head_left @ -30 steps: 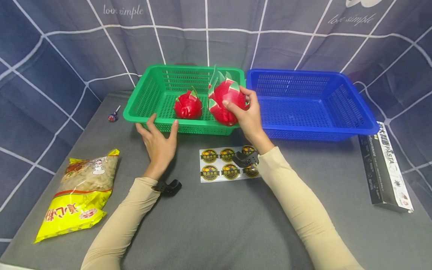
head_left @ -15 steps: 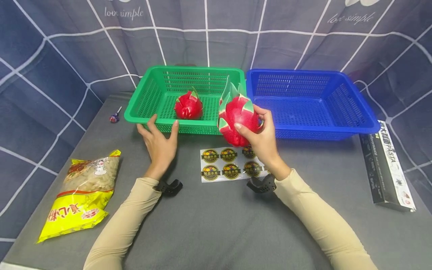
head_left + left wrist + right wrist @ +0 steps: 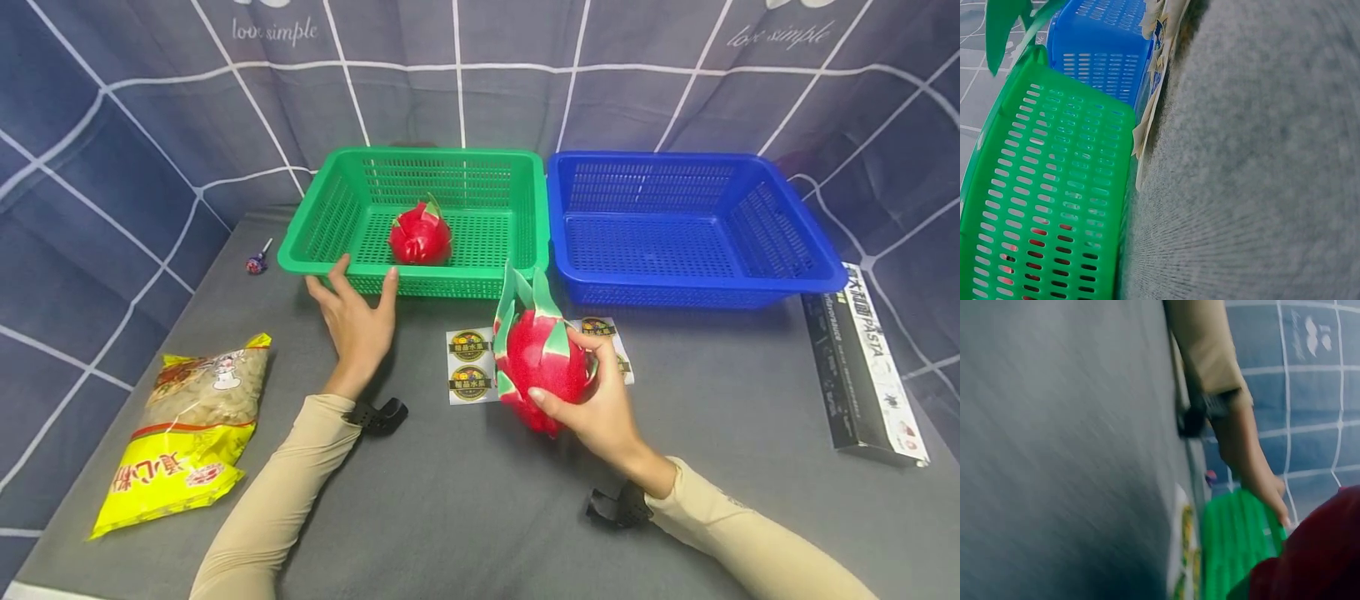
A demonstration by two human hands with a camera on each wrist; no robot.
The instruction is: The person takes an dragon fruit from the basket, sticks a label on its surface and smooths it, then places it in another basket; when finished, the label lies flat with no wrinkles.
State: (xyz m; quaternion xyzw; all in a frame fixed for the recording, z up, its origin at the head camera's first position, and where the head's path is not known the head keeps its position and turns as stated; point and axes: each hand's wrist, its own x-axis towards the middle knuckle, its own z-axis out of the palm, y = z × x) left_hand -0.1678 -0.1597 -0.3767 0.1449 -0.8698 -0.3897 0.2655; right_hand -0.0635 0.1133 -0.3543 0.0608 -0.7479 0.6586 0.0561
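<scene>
Dragon fruit in hand, centre frame

And there's the right hand (image 3: 603, 417), fingers and thumb pinching a leafy red dragon fruit (image 3: 543, 367) just right of centre, hiding the middle of a sticker sheet (image 3: 471, 367) on the grey worktop (image 3: 480, 517)! Left of centre, the left hand (image 3: 360, 329) has its fingers spread, touching the near rim of the green basket (image 3: 480, 272), where a second dragon fruit (image 3: 420, 236) sits. Upper right, the blue basket (image 3: 675, 289); lower left, a yellow pasta bag (image 3: 187, 433); far right, a pasta box (image 3: 866, 367)
</scene>
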